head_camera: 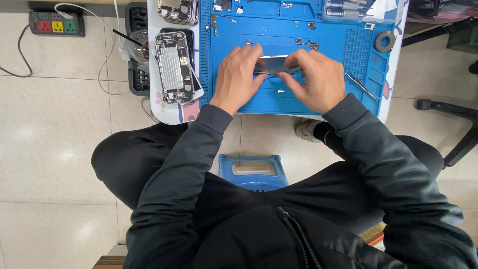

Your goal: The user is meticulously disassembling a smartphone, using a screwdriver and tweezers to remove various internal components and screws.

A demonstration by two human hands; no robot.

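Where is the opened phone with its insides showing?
In the head view, the opened phone lies at the table's left edge, just left of the blue work mat and of the person's left hand.

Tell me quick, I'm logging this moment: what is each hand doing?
Left hand: closed, gripping the phone part on the blue mat.
Right hand: closed on a slim tool at that part.

bare mat near hands, opened phone blocking left
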